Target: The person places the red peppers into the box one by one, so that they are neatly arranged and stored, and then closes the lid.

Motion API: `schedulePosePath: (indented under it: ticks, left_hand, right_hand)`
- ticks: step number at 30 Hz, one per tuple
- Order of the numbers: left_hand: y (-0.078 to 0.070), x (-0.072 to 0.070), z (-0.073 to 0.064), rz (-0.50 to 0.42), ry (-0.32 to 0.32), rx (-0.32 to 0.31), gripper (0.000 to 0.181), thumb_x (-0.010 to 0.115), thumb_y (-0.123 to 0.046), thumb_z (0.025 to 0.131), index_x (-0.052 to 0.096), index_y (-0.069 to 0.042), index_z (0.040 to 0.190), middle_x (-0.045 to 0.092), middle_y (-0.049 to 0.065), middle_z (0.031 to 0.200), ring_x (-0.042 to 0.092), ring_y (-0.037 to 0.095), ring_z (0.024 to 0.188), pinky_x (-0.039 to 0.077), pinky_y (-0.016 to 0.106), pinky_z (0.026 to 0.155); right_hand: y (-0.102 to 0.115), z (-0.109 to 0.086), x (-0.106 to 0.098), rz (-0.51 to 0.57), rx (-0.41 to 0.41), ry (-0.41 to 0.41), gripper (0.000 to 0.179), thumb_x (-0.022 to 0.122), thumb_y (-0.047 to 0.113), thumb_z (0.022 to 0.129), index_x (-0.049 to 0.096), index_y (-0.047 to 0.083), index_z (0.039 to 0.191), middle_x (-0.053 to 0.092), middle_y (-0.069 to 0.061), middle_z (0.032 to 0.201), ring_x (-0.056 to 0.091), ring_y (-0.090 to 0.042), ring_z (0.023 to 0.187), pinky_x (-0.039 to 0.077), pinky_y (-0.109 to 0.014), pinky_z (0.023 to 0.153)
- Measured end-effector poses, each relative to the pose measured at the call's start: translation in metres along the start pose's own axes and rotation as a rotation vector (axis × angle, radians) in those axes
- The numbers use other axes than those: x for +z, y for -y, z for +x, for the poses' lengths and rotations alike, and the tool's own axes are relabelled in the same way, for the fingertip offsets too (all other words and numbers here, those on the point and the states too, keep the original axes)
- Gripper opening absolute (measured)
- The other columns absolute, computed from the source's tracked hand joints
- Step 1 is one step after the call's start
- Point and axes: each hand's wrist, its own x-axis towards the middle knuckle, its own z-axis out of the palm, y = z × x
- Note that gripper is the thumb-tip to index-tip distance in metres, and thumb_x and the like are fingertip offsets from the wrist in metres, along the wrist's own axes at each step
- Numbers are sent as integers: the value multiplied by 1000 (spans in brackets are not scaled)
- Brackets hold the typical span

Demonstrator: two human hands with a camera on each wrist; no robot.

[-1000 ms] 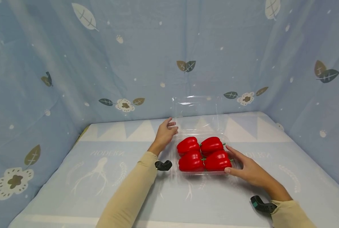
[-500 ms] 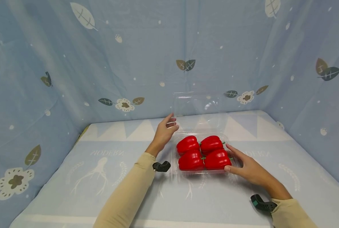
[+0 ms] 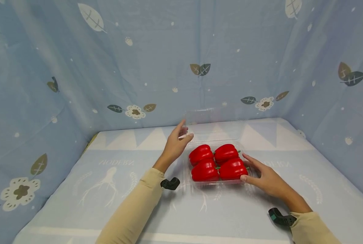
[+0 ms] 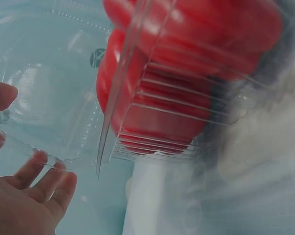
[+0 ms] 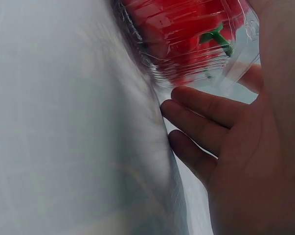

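Observation:
Several red bell peppers [image 3: 205, 170] lie in two rows in a clear plastic clamshell box [image 3: 217, 183], green stems pointing right. Its transparent lid [image 3: 213, 126] stands raised at the far side. At the lid's left edge is my left hand [image 3: 176, 144]; the left wrist view shows its fingertips [image 4: 39, 156] at the lid's edge, with the thumb apart from them. My right hand [image 3: 268, 179] rests beside the box's right side, thumb near the front corner and forefinger farther back. In the right wrist view, its other fingers [image 5: 201, 122] extend low beside the ribbed wall.
A pale blue and white printed cloth [image 3: 114, 200] covers the table. Blue patterned curtains [image 3: 157, 61] hang behind and at both sides. Each wrist carries a dark device, such as the right strap mount [image 3: 281, 218].
The lid's tilt has changed: its top edge first rises, then drops in the head view. My left hand has shifted slightly farther away along the lid. The right hand and peppers stay nearly still.

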Motion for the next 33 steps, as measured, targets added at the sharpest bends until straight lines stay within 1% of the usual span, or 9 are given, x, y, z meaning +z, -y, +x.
schedulePosePath:
  ticks: [3,8,10,13,17,21,24,30,33]
  left_hand:
    - [-2,-1,-4,5,17,28,69,64,-30,98,31,-28,158,49,8,146,47,23,135,43,42,107]
    - [-7,-3,-14,20,21,49,68,65,-31,97,35,-19,157,44,6,151,43,22,138,41,43,109]
    - [-10,-4,-18,45,25,60,66,65,-33,96,39,-16,154,43,4,152,42,22,138,41,42,109]
    - [-14,-6,-25,89,40,83,67,65,-35,95,40,-15,153,42,1,152,42,22,138,41,43,109]
    - [-16,-10,-37,141,82,133,72,66,-38,94,34,-21,156,39,1,155,39,19,138,39,44,110]
    - [-18,-12,-49,189,123,163,74,68,-40,92,33,-32,156,37,-5,156,37,17,139,39,46,110]
    - [-21,-12,-58,215,141,162,75,72,-40,90,36,-33,155,36,-10,155,35,15,141,39,49,109]
    - [-19,-10,-74,196,143,167,78,78,-43,84,44,-25,152,36,-4,157,32,17,143,38,51,110]
    - [-16,-8,-80,188,135,150,75,77,-46,85,48,-23,149,36,-5,157,33,17,142,39,53,108]
  right_hand:
    - [-1,0,1,8,0,3,86,71,48,89,29,20,159,49,-18,148,42,-43,136,31,-74,102]
    - [0,0,1,9,-13,0,85,72,47,89,30,20,159,50,-19,147,43,-43,136,32,-74,101]
    - [1,-1,1,4,-24,-7,84,71,46,90,31,19,158,50,-19,146,44,-43,135,32,-73,101]
    - [1,-1,2,-6,-36,-17,83,71,45,90,31,18,158,52,-19,145,45,-43,134,32,-73,102]
    - [3,1,3,-11,-28,-17,84,71,48,90,31,18,158,52,-19,145,45,-42,134,32,-72,103]
    - [5,1,3,-8,-19,-15,84,71,48,90,31,19,157,52,-20,145,45,-43,134,32,-71,103]
    - [4,1,3,-10,-26,-22,83,71,47,90,31,19,157,52,-20,144,44,-44,134,33,-71,103]
    - [5,-1,1,-9,-2,-17,86,71,48,90,28,15,158,49,-24,146,42,-46,136,32,-71,104]
    - [6,-1,-1,-13,21,-5,89,70,49,90,25,13,159,45,-25,148,39,-48,137,29,-74,103]
